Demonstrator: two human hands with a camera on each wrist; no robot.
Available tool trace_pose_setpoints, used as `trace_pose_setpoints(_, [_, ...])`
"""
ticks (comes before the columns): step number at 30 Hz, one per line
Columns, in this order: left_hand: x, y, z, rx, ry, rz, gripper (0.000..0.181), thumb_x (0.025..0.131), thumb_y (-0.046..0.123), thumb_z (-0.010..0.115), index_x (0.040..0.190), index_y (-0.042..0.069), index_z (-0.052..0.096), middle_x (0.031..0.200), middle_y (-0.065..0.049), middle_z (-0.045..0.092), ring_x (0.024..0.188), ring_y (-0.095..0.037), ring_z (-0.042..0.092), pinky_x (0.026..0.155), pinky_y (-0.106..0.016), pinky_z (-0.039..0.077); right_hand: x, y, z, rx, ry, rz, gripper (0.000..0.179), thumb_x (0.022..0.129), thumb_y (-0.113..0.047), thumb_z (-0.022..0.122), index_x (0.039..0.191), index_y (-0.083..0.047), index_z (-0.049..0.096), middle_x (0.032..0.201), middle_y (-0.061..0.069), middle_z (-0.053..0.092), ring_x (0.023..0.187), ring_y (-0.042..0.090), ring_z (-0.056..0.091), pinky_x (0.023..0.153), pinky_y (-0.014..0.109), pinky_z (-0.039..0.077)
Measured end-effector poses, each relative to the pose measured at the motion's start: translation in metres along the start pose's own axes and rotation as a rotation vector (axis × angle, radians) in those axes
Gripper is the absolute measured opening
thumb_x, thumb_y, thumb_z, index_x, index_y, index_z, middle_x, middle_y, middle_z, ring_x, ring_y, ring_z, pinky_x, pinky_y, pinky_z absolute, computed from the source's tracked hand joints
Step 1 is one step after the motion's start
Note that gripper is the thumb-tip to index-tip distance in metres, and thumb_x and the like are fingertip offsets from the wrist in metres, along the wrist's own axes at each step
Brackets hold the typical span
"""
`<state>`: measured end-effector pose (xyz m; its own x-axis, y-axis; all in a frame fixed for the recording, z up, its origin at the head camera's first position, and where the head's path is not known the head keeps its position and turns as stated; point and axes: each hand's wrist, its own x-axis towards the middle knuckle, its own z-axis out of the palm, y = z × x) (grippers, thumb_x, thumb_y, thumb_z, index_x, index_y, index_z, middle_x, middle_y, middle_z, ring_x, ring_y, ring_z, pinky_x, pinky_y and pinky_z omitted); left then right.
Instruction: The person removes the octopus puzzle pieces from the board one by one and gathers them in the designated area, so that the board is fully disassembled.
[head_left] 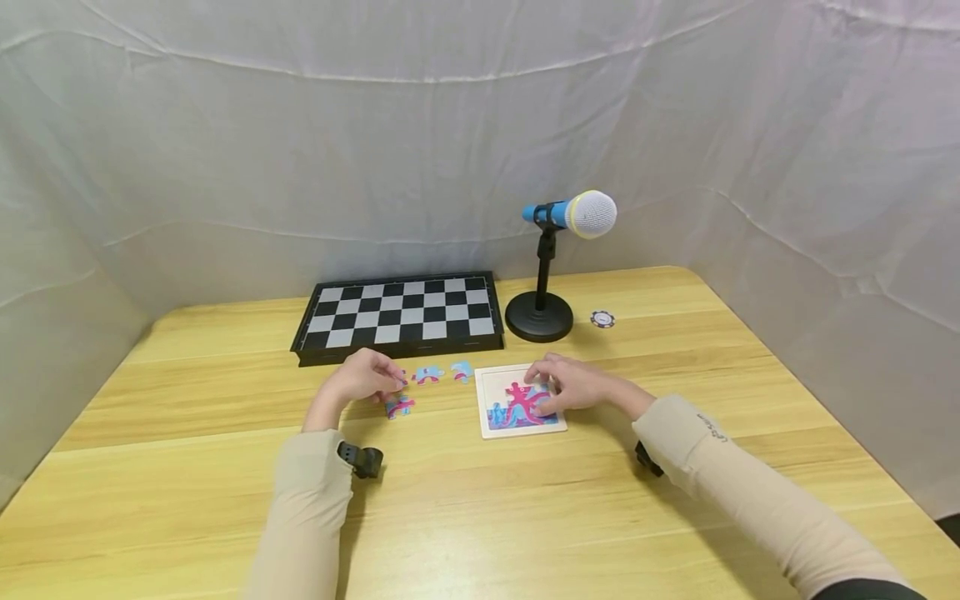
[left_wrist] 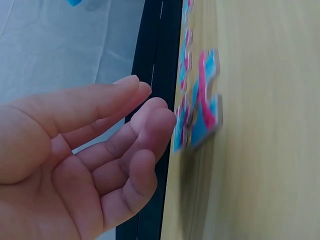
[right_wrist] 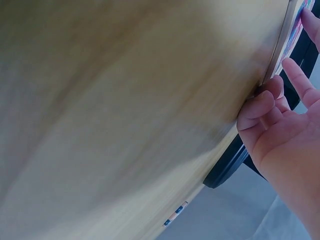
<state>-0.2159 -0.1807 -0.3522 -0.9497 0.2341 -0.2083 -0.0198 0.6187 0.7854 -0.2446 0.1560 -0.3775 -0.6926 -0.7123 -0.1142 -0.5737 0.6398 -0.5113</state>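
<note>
A square wooden puzzle tray (head_left: pixel 525 367) with a pale rim holds joined pink and blue pieces (head_left: pixel 517 410) along its lower part. Over the tray's right side lies my right hand (head_left: pixel 573 385), thumb and forefinger spread across the pieces and the other fingers bent. No piece shows lifted in it. To the left, my left hand (head_left: pixel 363 375) hovers at several loose jigsaw pieces (head_left: pixel 427 375), fingers loosely bent. In the left wrist view its fingertips are beside a pink and blue piece (left_wrist: pixel 204 100), with nothing visible between them. Its fingers partly cover one loose piece in the head view.
Behind the loose pieces lies a black and white checkerboard case (head_left: pixel 401 312). Right of it stands a blue microphone (head_left: pixel 570 212) on a black round-based stand (head_left: pixel 538 318). A poker chip (head_left: pixel 602 319) lies farther right. Pale cloth (head_left: pixel 375 150) hangs around the wooden table (head_left: pixel 480 517).
</note>
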Motion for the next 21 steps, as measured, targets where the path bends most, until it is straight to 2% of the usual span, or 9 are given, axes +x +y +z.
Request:
trace_pose_setpoints(14, [0.012, 0.022, 0.021, 0.015, -0.017, 0.039, 0.012, 0.081, 0.006, 0.063, 0.087, -0.004, 0.063, 0.065, -0.013, 0.061, 0.052, -0.018, 0.052, 0.052, -0.029, 0.045, 0.002, -0.002, 0.002, -0.019, 0.002, 0.02, 0.04, 0.075, -0.038, 0.069, 0.102, -0.013, 0.054, 0.094, 0.002, 0.047, 0.073, 0.014, 0.044, 0.066, 0.028, 0.038])
trace_pose_setpoints(21, [0.023, 0.035, 0.038, -0.015, -0.051, 0.094, 0.011, 0.082, 0.005, 0.062, 0.087, -0.004, 0.064, 0.068, -0.015, 0.063, 0.053, -0.02, 0.055, 0.051, -0.027, 0.043, 0.002, -0.003, 0.002, -0.03, 0.015, 0.023, 0.04, 0.074, -0.038, 0.07, 0.101, -0.013, 0.054, 0.092, 0.001, 0.047, 0.072, 0.013, 0.043, 0.065, 0.027, 0.037])
